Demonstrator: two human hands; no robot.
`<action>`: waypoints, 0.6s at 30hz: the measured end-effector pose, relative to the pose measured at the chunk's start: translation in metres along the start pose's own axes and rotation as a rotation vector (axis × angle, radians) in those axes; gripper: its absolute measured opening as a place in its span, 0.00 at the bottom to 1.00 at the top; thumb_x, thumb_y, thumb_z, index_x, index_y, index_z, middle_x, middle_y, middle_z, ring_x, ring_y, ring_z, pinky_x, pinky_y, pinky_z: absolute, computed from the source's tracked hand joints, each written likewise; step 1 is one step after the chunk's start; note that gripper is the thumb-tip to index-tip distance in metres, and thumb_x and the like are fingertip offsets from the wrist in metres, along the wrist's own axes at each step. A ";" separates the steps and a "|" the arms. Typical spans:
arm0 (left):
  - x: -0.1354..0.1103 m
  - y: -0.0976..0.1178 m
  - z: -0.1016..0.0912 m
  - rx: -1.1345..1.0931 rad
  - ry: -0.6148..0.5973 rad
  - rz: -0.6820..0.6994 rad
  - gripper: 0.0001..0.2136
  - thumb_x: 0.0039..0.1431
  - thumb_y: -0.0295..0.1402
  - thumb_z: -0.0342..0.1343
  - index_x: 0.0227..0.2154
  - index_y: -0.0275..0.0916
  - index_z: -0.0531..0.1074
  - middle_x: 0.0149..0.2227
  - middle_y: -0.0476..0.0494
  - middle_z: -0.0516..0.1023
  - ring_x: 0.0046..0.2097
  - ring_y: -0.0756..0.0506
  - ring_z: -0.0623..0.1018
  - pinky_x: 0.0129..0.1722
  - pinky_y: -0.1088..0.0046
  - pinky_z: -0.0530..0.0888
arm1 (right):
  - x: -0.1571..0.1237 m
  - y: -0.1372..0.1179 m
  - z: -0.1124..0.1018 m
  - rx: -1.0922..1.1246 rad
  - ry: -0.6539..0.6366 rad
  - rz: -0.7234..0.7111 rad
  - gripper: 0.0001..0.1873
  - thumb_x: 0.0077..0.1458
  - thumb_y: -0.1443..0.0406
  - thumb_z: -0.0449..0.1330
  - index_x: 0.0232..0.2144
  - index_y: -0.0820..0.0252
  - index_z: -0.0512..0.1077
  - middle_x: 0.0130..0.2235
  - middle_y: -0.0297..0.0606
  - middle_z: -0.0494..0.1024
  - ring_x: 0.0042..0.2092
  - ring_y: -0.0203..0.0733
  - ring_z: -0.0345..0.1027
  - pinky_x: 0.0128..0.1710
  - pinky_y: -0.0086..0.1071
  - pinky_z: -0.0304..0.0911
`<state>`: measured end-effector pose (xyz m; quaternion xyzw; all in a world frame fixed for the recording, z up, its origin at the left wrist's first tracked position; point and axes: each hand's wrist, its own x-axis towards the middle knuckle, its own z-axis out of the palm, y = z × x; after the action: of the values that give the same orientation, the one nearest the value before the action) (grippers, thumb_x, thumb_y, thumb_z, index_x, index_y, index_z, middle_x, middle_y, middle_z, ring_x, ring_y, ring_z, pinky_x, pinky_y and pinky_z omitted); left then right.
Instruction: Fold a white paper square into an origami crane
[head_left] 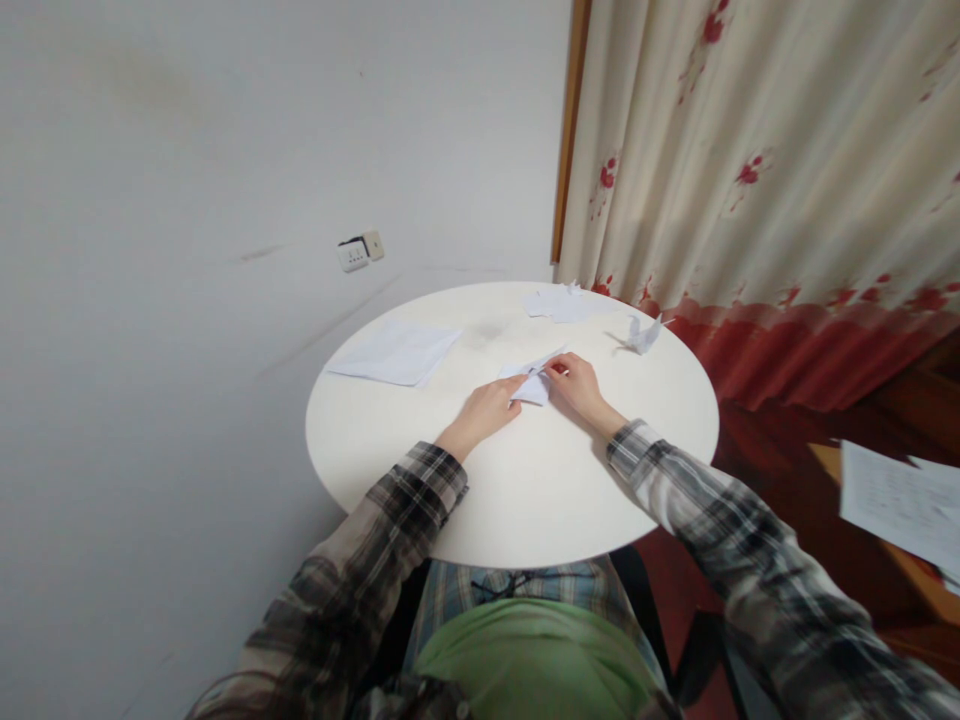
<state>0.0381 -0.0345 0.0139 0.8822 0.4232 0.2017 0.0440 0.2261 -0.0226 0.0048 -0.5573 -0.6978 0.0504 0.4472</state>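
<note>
A small, partly folded piece of white paper [534, 379] lies near the middle of the round white table [525, 500]. My left hand [489, 408] rests on the table with its fingertips pressed on the paper's left edge. My right hand [576, 385] pinches the paper's right side, fingers closed on it. Both arms wear plaid sleeves.
A stack of flat white sheets [396, 353] lies at the table's left rear. Crumpled or folded white papers [564, 302] sit at the far edge, and a folded paper figure [643, 335] stands at the right rear. A flowered curtain [757, 190] hangs to the right. Printed sheets [896, 505] lie on a surface at the far right.
</note>
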 end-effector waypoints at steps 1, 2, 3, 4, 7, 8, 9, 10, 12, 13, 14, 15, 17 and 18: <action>0.000 0.000 0.000 -0.004 0.001 -0.006 0.22 0.53 0.27 0.47 0.54 0.41 0.61 0.54 0.46 0.67 0.51 0.46 0.70 0.52 0.72 0.64 | 0.000 0.000 0.000 0.004 -0.002 -0.007 0.07 0.50 0.66 0.54 0.28 0.62 0.72 0.30 0.38 0.74 0.31 0.36 0.64 0.35 0.30 0.58; 0.000 -0.001 0.000 -0.008 0.003 -0.015 0.22 0.54 0.26 0.47 0.53 0.42 0.61 0.53 0.46 0.68 0.51 0.47 0.70 0.52 0.72 0.64 | 0.000 0.000 0.000 0.008 -0.004 -0.013 0.07 0.50 0.66 0.54 0.28 0.62 0.72 0.30 0.38 0.73 0.31 0.36 0.64 0.35 0.30 0.58; 0.001 -0.002 0.000 -0.011 0.008 -0.030 0.21 0.55 0.26 0.46 0.53 0.42 0.62 0.52 0.46 0.69 0.50 0.47 0.71 0.51 0.72 0.65 | 0.000 0.000 0.001 0.012 -0.004 -0.015 0.07 0.50 0.66 0.54 0.28 0.62 0.72 0.30 0.38 0.73 0.31 0.36 0.64 0.35 0.31 0.58; 0.001 -0.002 0.000 -0.015 0.013 -0.050 0.20 0.55 0.26 0.45 0.52 0.42 0.63 0.51 0.45 0.70 0.49 0.46 0.72 0.50 0.72 0.65 | 0.000 0.001 0.001 0.018 0.001 -0.012 0.08 0.49 0.66 0.54 0.29 0.61 0.72 0.30 0.38 0.73 0.31 0.37 0.64 0.35 0.31 0.58; 0.001 -0.004 0.000 -0.017 0.037 -0.130 0.18 0.57 0.27 0.43 0.50 0.42 0.65 0.45 0.43 0.75 0.45 0.45 0.74 0.46 0.71 0.67 | 0.001 0.001 0.002 0.044 0.038 0.029 0.11 0.49 0.66 0.52 0.36 0.62 0.69 0.31 0.37 0.73 0.31 0.37 0.64 0.34 0.32 0.59; 0.001 -0.004 0.000 -0.015 0.050 -0.158 0.17 0.58 0.28 0.43 0.50 0.42 0.66 0.44 0.42 0.75 0.43 0.45 0.75 0.44 0.71 0.68 | 0.001 0.000 0.002 0.053 0.058 0.046 0.13 0.49 0.66 0.52 0.38 0.62 0.68 0.31 0.37 0.72 0.31 0.38 0.64 0.34 0.32 0.59; 0.001 -0.005 0.000 -0.013 0.070 -0.185 0.17 0.59 0.28 0.42 0.50 0.42 0.66 0.42 0.41 0.76 0.42 0.45 0.75 0.43 0.71 0.68 | 0.001 0.000 0.002 0.063 0.077 0.058 0.14 0.49 0.66 0.51 0.40 0.62 0.67 0.31 0.37 0.72 0.31 0.38 0.64 0.34 0.32 0.59; 0.001 -0.006 0.001 -0.014 0.097 -0.210 0.17 0.59 0.29 0.42 0.49 0.41 0.66 0.41 0.40 0.76 0.41 0.44 0.75 0.41 0.71 0.68 | 0.001 0.000 0.002 0.076 0.097 0.062 0.16 0.49 0.66 0.51 0.41 0.62 0.65 0.31 0.38 0.72 0.31 0.38 0.64 0.35 0.33 0.59; 0.003 -0.008 0.001 -0.040 0.175 -0.255 0.16 0.60 0.30 0.40 0.48 0.40 0.67 0.38 0.40 0.77 0.39 0.44 0.75 0.39 0.71 0.68 | 0.002 0.000 0.001 0.111 0.137 0.059 0.17 0.48 0.66 0.50 0.42 0.63 0.64 0.33 0.39 0.72 0.33 0.39 0.64 0.36 0.33 0.59; 0.004 -0.010 0.002 -0.068 0.223 -0.274 0.16 0.60 0.31 0.40 0.47 0.39 0.67 0.37 0.40 0.77 0.38 0.44 0.75 0.38 0.72 0.67 | 0.002 0.000 0.001 0.131 0.152 0.058 0.17 0.48 0.66 0.50 0.42 0.63 0.63 0.34 0.40 0.72 0.33 0.39 0.64 0.36 0.33 0.60; 0.005 -0.012 0.004 -0.108 0.273 -0.292 0.16 0.60 0.31 0.40 0.46 0.38 0.68 0.35 0.40 0.77 0.37 0.44 0.75 0.37 0.72 0.67 | 0.002 0.000 0.000 0.152 0.162 0.062 0.17 0.48 0.66 0.50 0.43 0.63 0.63 0.35 0.40 0.71 0.34 0.39 0.65 0.37 0.34 0.60; 0.007 -0.014 0.005 -0.160 0.322 -0.308 0.15 0.60 0.31 0.40 0.44 0.37 0.69 0.34 0.40 0.77 0.35 0.45 0.74 0.36 0.72 0.67 | 0.002 0.000 0.000 0.171 0.167 0.073 0.17 0.48 0.65 0.50 0.42 0.63 0.63 0.35 0.41 0.72 0.34 0.39 0.65 0.37 0.34 0.60; 0.011 -0.019 0.009 -0.289 0.402 -0.330 0.13 0.59 0.32 0.42 0.38 0.34 0.70 0.31 0.42 0.76 0.33 0.46 0.73 0.34 0.73 0.67 | 0.002 0.000 0.000 0.205 0.143 0.120 0.16 0.48 0.63 0.51 0.41 0.63 0.64 0.35 0.41 0.72 0.34 0.39 0.65 0.38 0.34 0.60; 0.014 -0.021 0.012 -0.365 0.430 -0.342 0.12 0.58 0.32 0.43 0.34 0.34 0.71 0.29 0.43 0.75 0.32 0.47 0.72 0.33 0.74 0.66 | 0.002 0.000 0.000 0.226 0.112 0.147 0.15 0.49 0.62 0.52 0.40 0.62 0.66 0.35 0.41 0.73 0.35 0.39 0.65 0.38 0.35 0.60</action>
<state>0.0352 -0.0097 0.0023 0.7133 0.5215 0.4454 0.1443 0.2260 -0.0215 0.0060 -0.5549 -0.6191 0.1301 0.5403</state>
